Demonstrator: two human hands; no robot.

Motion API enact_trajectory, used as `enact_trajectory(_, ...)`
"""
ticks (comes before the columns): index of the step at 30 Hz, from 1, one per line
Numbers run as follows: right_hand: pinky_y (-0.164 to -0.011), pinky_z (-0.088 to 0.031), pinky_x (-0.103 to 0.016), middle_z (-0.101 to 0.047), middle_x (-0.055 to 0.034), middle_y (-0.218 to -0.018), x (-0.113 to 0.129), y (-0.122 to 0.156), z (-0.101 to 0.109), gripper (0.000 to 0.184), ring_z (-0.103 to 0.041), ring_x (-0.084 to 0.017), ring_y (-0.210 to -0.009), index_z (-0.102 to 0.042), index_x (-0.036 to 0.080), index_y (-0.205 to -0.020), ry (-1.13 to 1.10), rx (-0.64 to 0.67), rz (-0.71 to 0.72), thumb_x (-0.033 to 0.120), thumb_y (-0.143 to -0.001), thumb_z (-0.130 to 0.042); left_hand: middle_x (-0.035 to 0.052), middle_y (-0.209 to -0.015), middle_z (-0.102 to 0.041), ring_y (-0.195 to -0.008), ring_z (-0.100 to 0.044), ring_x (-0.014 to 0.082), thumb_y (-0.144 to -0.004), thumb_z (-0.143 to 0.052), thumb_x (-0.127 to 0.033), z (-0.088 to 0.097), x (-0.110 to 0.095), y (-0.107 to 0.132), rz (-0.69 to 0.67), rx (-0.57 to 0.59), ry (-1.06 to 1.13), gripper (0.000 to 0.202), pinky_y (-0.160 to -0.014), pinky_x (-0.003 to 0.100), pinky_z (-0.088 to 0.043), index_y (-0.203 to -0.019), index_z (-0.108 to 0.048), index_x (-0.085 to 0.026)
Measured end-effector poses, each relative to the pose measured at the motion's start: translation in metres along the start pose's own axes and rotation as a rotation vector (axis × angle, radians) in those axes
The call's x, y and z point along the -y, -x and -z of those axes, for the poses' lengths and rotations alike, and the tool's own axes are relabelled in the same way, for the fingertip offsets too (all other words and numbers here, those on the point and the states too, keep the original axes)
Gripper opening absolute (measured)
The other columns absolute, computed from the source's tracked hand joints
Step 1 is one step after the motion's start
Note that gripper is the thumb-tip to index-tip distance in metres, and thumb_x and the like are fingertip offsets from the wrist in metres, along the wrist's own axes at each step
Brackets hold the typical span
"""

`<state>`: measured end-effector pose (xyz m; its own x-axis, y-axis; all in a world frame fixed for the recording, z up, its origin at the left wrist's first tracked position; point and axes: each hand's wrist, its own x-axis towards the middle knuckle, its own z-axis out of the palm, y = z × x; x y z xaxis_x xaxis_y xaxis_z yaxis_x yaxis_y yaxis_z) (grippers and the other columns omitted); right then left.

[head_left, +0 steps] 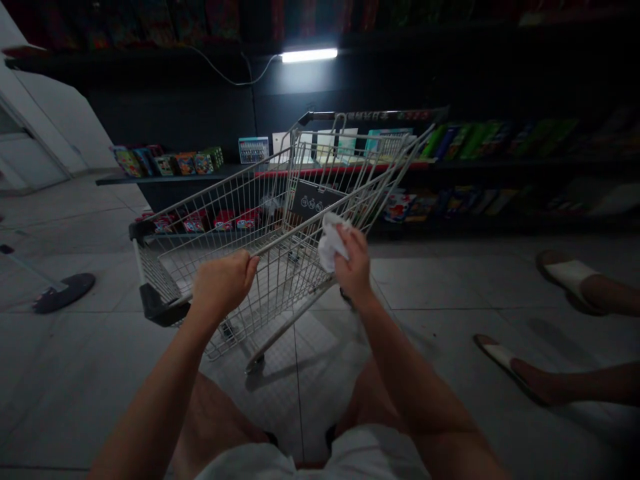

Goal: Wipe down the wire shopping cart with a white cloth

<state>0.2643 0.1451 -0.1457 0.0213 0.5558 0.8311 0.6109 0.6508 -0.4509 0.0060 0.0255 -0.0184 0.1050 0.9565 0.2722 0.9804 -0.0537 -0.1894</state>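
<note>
A wire shopping cart [255, 287] stands side-on before me, its handle end to the right and its black-cornered front to the left. My left hand [223, 280] is wrapped round the top rail on the cart's near side. In my right hand [354, 260] is a crumpled white cloth [331, 241], held against or just beside the near side wires; whether it touches them I cannot tell. A dark panel [316, 200] with white symbols is fixed inside the cart at the handle end. The basket shows bare wire inside.
Behind the cart runs dark shelving [200, 100] with small boxes [185, 163] and books [345, 143], lit by a tube light [309, 56]. A post with a round base [65, 293] stands at left. Another person's sandalled feet [570, 277] are at right.
</note>
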Motion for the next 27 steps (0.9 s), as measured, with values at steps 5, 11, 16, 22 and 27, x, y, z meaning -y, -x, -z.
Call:
enact_trajectory(5, -0.116, -0.039, -0.053, -0.054, -0.0091, -0.136, -0.002, -0.126, 0.039, 0.058, -0.048, -0.028, -0.133, -0.061, 0.02, -0.13, 0.227, 0.112, 0.034, 0.009, -0.076, -0.044, 0.011, -0.086, -0.074, -0.075, -0.07, 0.027, -0.101, -0.019, -0.046, 0.0, -0.001, 0.009, -0.024, -0.012, 0.009, 0.052, -0.058, 0.033, -0.038, -0.095, -0.062, -0.018)
enact_trajectory(11, -0.106, -0.048, -0.041, -0.061, -0.0054, -0.127, 0.057, -0.104, 0.022, 0.053, -0.058, -0.021, -0.119, -0.065, 0.026, -0.125, 0.094, 0.512, 0.193, 0.007, -0.079, -0.045, 0.0105, -0.084, -0.075, -0.072, -0.07, 0.0264, -0.101, -0.023, -0.045, 0.002, -0.002, 0.019, -0.041, -0.034, 0.03, 0.05, -0.057, 0.033, -0.038, -0.092, -0.064, -0.018)
enact_trajectory(16, -0.097, -0.048, -0.031, -0.064, -0.006, -0.121, 0.152, -0.076, -0.004, 0.041, -0.059, -0.016, -0.108, -0.065, 0.022, -0.122, -0.102, 0.852, 0.453, 0.012, -0.088, -0.044, 0.0111, -0.087, -0.075, -0.074, -0.07, 0.0264, -0.101, -0.028, -0.041, 0.003, -0.003, 0.023, -0.032, -0.028, 0.069, 0.044, -0.058, 0.033, -0.039, -0.094, -0.065, -0.017)
enact_trajectory(22, -0.094, -0.046, -0.029, -0.065, -0.0072, -0.118, 0.123, -0.108, 0.024, 0.042, -0.059, -0.016, -0.107, -0.066, 0.019, -0.117, 0.014, 0.968, 0.445, 0.01, -0.082, -0.044, 0.0081, -0.099, -0.074, -0.086, -0.069, 0.0243, -0.098, -0.043, -0.044, 0.008, 0.017, 0.051, -0.024, -0.04, 0.059, 0.034, -0.057, 0.029, -0.036, -0.107, -0.064, -0.018)
enact_trajectory(27, -0.093, -0.046, -0.031, -0.065, -0.0072, -0.119, 0.096, -0.122, 0.048, 0.048, -0.06, -0.018, -0.107, -0.065, 0.02, -0.121, 0.14, 0.96, 0.38, 0.012, -0.079, -0.044, 0.0088, -0.084, -0.072, -0.076, -0.068, 0.0231, -0.1, -0.031, -0.053, 0.01, 0.034, 0.067, 0.032, -0.046, -0.015, 0.053, -0.054, 0.03, -0.028, -0.083, -0.066, -0.017)
